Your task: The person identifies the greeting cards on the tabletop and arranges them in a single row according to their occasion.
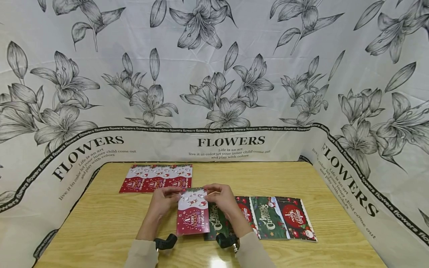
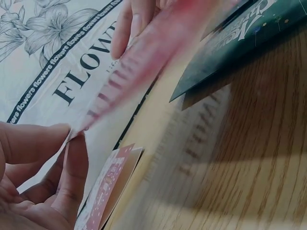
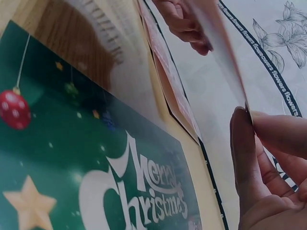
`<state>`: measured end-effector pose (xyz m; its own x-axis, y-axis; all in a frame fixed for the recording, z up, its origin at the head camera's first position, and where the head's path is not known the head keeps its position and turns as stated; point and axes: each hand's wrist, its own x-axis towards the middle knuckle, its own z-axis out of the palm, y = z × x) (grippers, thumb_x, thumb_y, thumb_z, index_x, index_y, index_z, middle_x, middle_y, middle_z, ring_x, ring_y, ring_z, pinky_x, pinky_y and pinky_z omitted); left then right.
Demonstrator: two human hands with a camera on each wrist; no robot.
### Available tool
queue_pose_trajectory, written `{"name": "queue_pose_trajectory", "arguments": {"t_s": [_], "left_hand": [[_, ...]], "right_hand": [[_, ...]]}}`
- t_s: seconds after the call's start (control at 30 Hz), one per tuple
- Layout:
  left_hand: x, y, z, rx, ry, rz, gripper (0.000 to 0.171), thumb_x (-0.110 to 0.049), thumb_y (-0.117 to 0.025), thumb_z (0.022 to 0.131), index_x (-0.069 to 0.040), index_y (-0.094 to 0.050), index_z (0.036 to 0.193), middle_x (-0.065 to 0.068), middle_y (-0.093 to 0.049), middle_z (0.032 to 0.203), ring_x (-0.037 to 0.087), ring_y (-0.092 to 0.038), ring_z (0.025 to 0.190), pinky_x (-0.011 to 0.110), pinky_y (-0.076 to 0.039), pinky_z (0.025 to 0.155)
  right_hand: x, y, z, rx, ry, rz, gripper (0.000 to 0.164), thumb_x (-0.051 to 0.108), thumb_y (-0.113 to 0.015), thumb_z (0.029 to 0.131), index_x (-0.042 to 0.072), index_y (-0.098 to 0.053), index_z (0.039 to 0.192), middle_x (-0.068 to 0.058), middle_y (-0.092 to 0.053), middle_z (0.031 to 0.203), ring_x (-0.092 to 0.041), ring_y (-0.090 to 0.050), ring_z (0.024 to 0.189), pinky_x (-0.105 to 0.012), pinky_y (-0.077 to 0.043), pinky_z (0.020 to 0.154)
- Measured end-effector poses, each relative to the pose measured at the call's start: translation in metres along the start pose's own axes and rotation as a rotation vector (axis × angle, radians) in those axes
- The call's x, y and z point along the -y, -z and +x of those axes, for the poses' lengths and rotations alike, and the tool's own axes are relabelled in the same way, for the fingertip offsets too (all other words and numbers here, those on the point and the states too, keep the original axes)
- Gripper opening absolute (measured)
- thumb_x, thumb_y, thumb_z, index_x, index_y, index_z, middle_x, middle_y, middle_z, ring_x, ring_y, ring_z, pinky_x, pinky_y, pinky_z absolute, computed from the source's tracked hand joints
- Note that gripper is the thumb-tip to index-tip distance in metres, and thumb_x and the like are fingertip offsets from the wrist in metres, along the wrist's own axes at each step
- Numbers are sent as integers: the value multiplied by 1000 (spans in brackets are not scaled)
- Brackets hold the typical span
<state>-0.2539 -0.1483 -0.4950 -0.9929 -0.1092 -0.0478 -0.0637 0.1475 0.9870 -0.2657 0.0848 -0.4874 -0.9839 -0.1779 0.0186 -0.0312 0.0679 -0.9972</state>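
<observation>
A red and white Christmas card [image 1: 193, 212] is held up in front of the person, its face toward the head camera. The left hand [image 1: 165, 201] pinches its upper left edge between thumb and finger; in the left wrist view the same card [image 2: 139, 72] looks blurred and edge-on. At the opposite upper edge the right hand [image 1: 221, 198] pinches it too, as the right wrist view shows with thumb and fingertip meeting on the card [image 3: 230, 62]. Beneath the right forearm lies a green Merry Christmas card [image 1: 217, 223], partly covered by the held card and the arm.
At the back left of the wooden table [image 1: 100, 230], red and white cards [image 1: 155, 178] lie overlapped in a row. To the right, another green card [image 1: 268, 216] and a black and red card [image 1: 298, 219] continue the front row. A flower-print cloth [image 1: 231, 149] encloses the table behind and at both sides.
</observation>
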Motion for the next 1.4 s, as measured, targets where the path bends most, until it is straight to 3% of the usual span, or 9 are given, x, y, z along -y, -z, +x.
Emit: {"name": "queue_pose_trajectory", "arguments": {"t_s": [0.37,0.67,0.9,1.13,1.4], "left_hand": [[1,-2,-3,112,-56,5,20,12,-74,89,3,-78,107,14,-75,108,24,-72,93,31,-59,81],[5,0,-4,296,-58,8,20,13,-73,88,6,-76,107,13,-75,104,21,-70,86,31,-60,79],[4,-1,-5,358,-56,40,17,10,-75,89,6,-76,106,10,-73,98,20,-68,84,31,-60,77],[2,-1,-6,346,-53,40,20,12,-72,90,6,-76,108,11,-74,103,21,-69,86,32,-61,78],[2,-1,-5,194,-39,24,22,13,-72,90,1,-79,107,10,-76,104,21,-71,85,34,-61,79]], "right_hand": [[-1,13,3,-158,13,28,33,-12,-73,88,-11,-71,121,-23,-66,106,-13,-64,80,-22,-49,59],[-1,21,6,-274,-15,26,32,-13,-73,89,-7,-74,120,-21,-66,104,-16,-67,85,-29,-60,75],[-3,22,8,-325,-11,15,32,-12,-73,89,-7,-74,120,-21,-68,103,-16,-65,82,-27,-58,73],[-3,21,8,-338,-10,21,29,-9,-74,91,-5,-75,119,-22,-68,104,-16,-67,83,-31,-60,74],[0,15,5,-247,-3,14,25,-8,-75,90,-8,-75,115,-25,-69,107,-18,-69,84,-42,-62,81]]}}
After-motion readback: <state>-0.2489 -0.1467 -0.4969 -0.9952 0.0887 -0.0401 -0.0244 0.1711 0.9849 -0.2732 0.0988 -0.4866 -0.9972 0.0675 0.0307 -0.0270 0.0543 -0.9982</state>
